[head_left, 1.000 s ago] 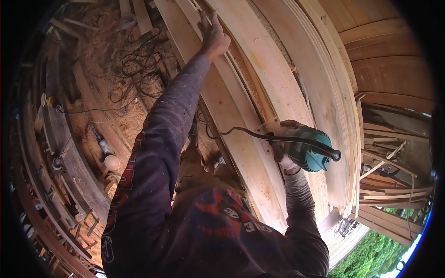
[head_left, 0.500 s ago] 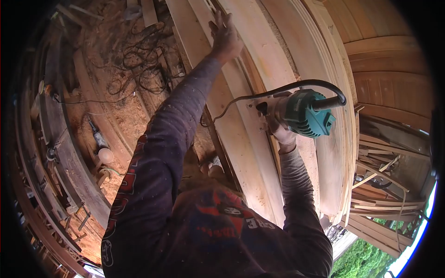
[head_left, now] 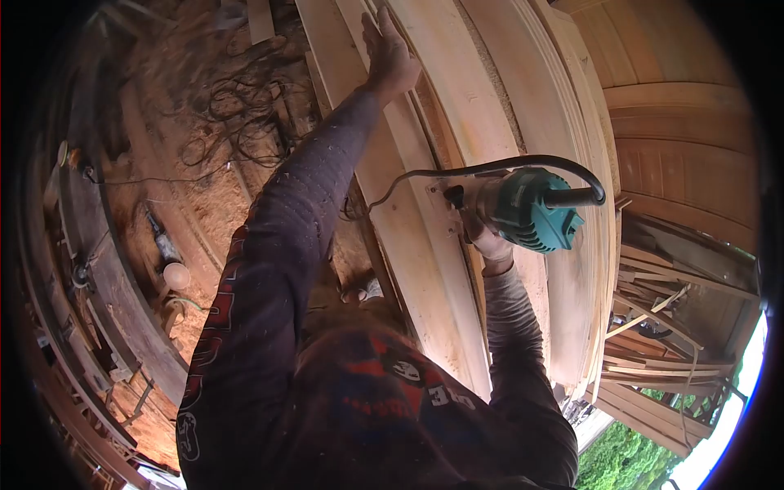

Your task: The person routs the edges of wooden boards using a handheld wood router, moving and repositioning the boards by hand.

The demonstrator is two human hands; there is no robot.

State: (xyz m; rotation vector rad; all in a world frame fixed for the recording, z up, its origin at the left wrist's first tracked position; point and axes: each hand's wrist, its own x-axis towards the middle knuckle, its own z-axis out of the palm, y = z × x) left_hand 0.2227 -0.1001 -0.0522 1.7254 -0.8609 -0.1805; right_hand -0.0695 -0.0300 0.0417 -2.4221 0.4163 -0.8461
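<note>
Dark timbers [head_left: 106, 253]: far left of the green router [head_left: 535, 208], long and weathered, smaller pieces among them.
Floor [head_left: 214, 219]: left of the router, orange-brown with sawdust; a grey handheld tool [head_left: 162, 241] lies beside a pale round object [head_left: 176, 276], and black cables [head_left: 233, 122] tangle farther from the person.
Sweatshirt [head_left: 367, 433]: on the router's near side, dark and dust-flecked; red-outlined lettering on the left sleeve, pale letters on the chest, too creased to read.
Left grip [head_left: 392, 65]: ahead and left of the router, fingers extended and loosely parted, holding nothing; whether it touches wood cannot be told.
Boards [head_left: 453, 73]: beneath the router, pale, long, side by side, with darker gaps between.
Right grip [head_left: 492, 245]: wrapped firmly around the router's pale collar.
Router: on the boards; green housing with vent slots, black knob low on its left, thick black cord looping leftward; the housing's small marking is illegible.
Wall [head_left: 678, 122]: right of the router, brown wooden panels.
Wood strips [head_left: 665, 359]: right of the router, nearer the person, piled above greenery [head_left: 629, 457].
</note>
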